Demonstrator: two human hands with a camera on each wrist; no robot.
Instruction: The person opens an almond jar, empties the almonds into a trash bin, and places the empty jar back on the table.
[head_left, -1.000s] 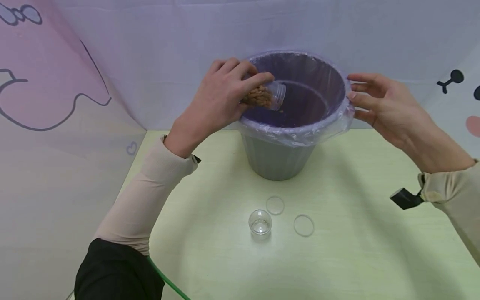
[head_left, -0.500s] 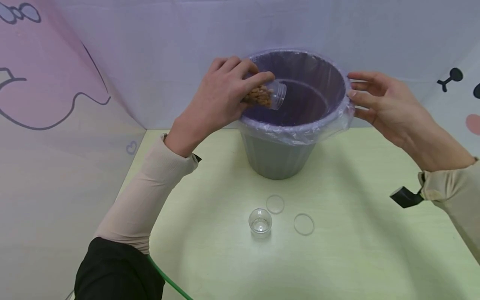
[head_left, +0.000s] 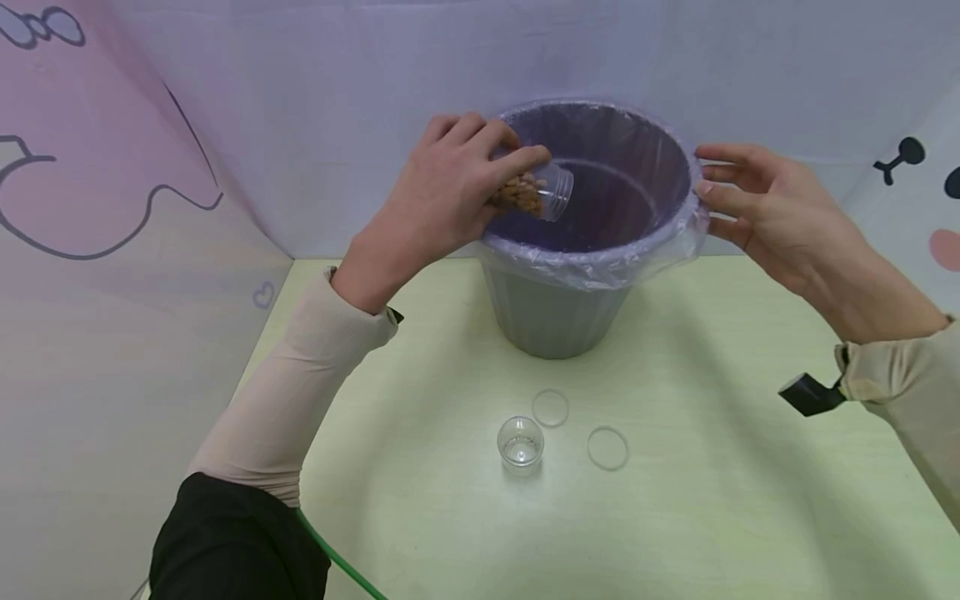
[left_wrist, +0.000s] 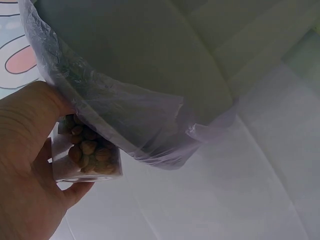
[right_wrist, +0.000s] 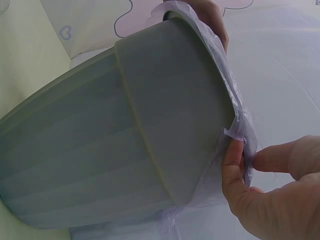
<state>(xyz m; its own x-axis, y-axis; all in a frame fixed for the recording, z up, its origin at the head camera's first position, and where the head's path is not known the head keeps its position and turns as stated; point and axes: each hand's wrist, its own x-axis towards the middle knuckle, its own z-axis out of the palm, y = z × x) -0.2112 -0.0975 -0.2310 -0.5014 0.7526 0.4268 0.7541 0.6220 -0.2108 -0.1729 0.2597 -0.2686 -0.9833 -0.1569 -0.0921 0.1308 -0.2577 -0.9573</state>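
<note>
The left hand [head_left: 442, 196] gripped a small clear jar [head_left: 536, 190] of nuts, tipped over the rim of the lined grey bin [head_left: 558, 321]. The right hand [head_left: 757, 212] steadied the far rim, fingers spread against the liner. Emptying seemed underway; a steeper tilt looked needed next.

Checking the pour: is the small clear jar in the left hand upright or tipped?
Tipped: the jar lies sideways, mouth over the bin, nuts inside.

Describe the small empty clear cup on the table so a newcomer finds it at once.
Start at the grey bin lined with a purple bag. On the table in front of it stands the empty clear cup. Two flat clear lids lie beside it; it alone has walls.
</note>
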